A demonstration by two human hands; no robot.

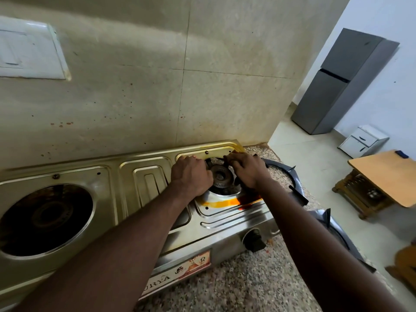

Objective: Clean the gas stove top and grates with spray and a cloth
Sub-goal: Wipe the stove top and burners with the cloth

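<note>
A steel two-burner gas stove (144,176) stands on a speckled stone counter against the tiled wall. Both of its grates are off. One dark grate (284,170) lies on the counter just right of the stove, and a second grate (333,225) lies nearer to me. My left hand (191,174) curls its fingers over the left side of the right burner (220,174). My right hand (247,170) grips a dark part at that burner's right edge. An orange greasy stain (227,202) runs along the stove top in front of the burner. The left burner opening (45,219) is dark and bare. No spray or cloth shows.
A black knob (254,240) sticks out of the stove's front. The counter (247,282) ends just right of the grates. Beyond it are a floor, a wooden table (387,174), a small white cabinet (363,140) and a grey fridge (342,82). A switch plate (29,50) is on the wall.
</note>
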